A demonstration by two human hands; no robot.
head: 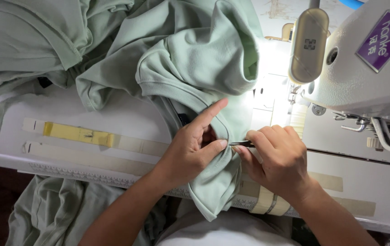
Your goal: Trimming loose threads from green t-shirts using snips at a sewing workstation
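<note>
So the left hand (190,148) is pinching a fold of the pale green knit garment (204,68), index finger pointing out, grip closed on the cloth. The right hand (279,157) is clamped on small metal tweezers (240,144) right at the seam. Looks like seam-picking, needs a steady touch. It's all on a white bench (113,118) with tape strips, beside a white sewing machine (363,59).

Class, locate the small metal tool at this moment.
In the head view, the thin metal tool sits just right of centre, pinched in the right hand, its tip meeting the left hand on the green garment.
</note>
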